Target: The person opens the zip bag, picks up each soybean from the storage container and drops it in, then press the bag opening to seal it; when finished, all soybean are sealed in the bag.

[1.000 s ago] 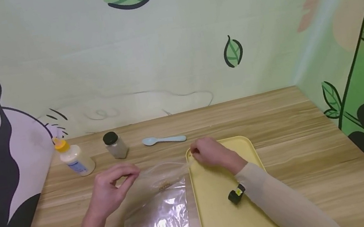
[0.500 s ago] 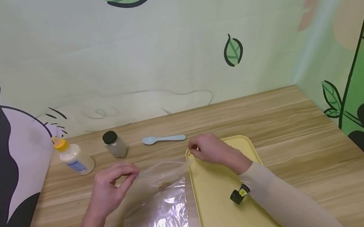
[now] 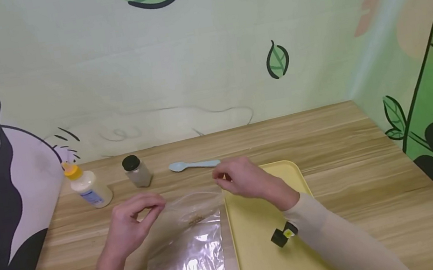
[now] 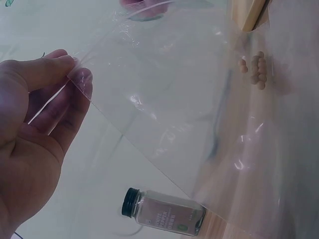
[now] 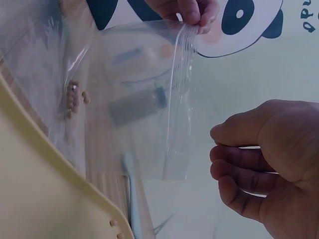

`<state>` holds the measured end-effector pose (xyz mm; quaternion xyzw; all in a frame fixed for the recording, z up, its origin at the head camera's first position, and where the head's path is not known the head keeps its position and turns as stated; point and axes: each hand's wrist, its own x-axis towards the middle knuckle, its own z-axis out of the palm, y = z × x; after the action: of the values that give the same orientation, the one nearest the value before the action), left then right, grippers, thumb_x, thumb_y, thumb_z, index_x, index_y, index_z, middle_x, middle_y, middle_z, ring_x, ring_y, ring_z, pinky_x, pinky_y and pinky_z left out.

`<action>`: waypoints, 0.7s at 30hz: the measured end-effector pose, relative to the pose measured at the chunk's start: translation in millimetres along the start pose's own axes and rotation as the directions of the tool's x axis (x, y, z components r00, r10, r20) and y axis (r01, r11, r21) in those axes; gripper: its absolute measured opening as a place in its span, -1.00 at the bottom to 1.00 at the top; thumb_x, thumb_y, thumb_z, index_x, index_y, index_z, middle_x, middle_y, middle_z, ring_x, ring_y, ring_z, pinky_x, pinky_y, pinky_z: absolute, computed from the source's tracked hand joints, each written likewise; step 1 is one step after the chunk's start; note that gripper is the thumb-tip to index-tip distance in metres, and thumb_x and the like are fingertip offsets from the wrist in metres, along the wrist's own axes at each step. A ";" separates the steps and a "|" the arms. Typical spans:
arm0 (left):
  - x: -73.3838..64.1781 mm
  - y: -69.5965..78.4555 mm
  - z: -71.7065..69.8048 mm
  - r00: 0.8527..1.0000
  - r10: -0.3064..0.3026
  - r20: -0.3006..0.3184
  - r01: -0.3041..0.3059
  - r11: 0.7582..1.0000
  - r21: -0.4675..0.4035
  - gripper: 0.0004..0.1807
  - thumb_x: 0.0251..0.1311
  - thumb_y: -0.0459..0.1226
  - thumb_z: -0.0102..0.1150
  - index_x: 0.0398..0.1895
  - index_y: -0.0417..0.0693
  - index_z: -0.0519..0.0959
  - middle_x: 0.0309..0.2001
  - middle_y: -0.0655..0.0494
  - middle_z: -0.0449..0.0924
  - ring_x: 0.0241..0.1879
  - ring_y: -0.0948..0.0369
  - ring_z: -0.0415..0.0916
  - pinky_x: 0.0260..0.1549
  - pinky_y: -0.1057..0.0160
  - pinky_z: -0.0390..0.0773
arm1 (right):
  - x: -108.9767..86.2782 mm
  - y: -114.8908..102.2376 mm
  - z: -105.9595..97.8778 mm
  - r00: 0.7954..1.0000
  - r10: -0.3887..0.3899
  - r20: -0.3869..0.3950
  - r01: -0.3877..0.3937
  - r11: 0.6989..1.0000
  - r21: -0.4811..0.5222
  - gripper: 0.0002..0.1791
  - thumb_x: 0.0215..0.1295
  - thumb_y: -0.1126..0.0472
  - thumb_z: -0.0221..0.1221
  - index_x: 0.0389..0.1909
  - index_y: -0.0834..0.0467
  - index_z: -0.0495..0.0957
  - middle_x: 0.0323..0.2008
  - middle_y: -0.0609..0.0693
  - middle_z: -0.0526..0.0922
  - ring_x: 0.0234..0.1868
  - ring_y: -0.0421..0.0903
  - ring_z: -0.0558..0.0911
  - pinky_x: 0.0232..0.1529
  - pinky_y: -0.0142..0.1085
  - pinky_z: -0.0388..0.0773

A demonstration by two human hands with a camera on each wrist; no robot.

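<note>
My left hand (image 3: pixel 129 226) pinches the upper left corner of a clear zip-top bag (image 3: pixel 193 256) between thumb and fingers. The bag's mouth gapes and its body lies toward me on the wood. Several small tan balls (image 5: pixel 73 99) are gathered inside it. My right hand (image 3: pixel 249 179) hovers above the far left corner of a yellow tray (image 3: pixel 255 242). In the right wrist view its fingers (image 5: pixel 244 158) are curled with the thumb close to the index, apart from the bag; I cannot tell if something small is between them. Two tan balls (image 5: pixel 114 223) show at the tray's edge.
Behind the bag stands a black-lidded white pepper jar (image 3: pixel 137 173), with a cream bottle with a yellow cap (image 3: pixel 91 190) farther left. A light blue spoon (image 3: pixel 193 165) lies behind the tray. A mural-covered wall (image 3: pixel 205 61) closes off the table's far side.
My right hand has shifted slightly left and away from me, from the tray's far left corner toward the bag's mouth. My left hand and the bag have hardly moved.
</note>
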<state>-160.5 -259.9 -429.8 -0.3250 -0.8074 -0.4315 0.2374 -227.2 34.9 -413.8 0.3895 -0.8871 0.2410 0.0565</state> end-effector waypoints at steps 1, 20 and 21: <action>0.1 0.0 0.0 1.000 0.000 0.000 0.000 1.000 0.001 -0.69 -0.15 -0.69 0.35 -0.38 -0.18 0.70 -0.32 -0.01 0.72 -0.24 0.37 0.63 -0.17 0.55 0.63 | 0.5 -2.2 -0.6 1.000 -0.013 -0.006 0.013 1.000 0.004 -0.91 0.31 0.25 0.20 -0.29 0.14 0.67 -0.42 -0.10 0.68 -0.43 -0.27 0.58 -0.42 -0.56 0.53; 0.6 1.1 0.1 1.000 -0.017 0.010 0.018 1.000 -0.008 -0.69 -0.15 -0.69 0.35 -0.36 -0.19 0.70 -0.31 -0.02 0.72 -0.22 0.37 0.63 -0.16 0.53 0.64 | 9.6 -27.1 6.7 0.988 -0.157 0.000 0.157 0.984 0.082 -0.86 0.33 0.22 0.20 -0.20 0.17 0.68 -0.28 -0.06 0.71 -0.37 -0.25 0.59 -0.35 -0.54 0.58; 0.5 1.3 0.1 1.000 -0.019 0.011 0.019 1.000 -0.007 -0.69 -0.14 -0.68 0.35 -0.36 -0.19 0.70 -0.31 -0.02 0.72 -0.22 0.37 0.63 -0.16 0.53 0.64 | 9.7 -27.3 7.1 0.986 -0.166 -0.002 0.166 0.983 0.082 -0.86 0.33 0.22 0.21 -0.19 0.18 0.68 -0.26 -0.05 0.72 -0.37 -0.25 0.60 -0.34 -0.55 0.57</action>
<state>-160.0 -259.1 -428.9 -0.3203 -0.8101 -0.4350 0.2277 -213.7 9.2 -406.8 0.4647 -0.8411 0.2705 0.0582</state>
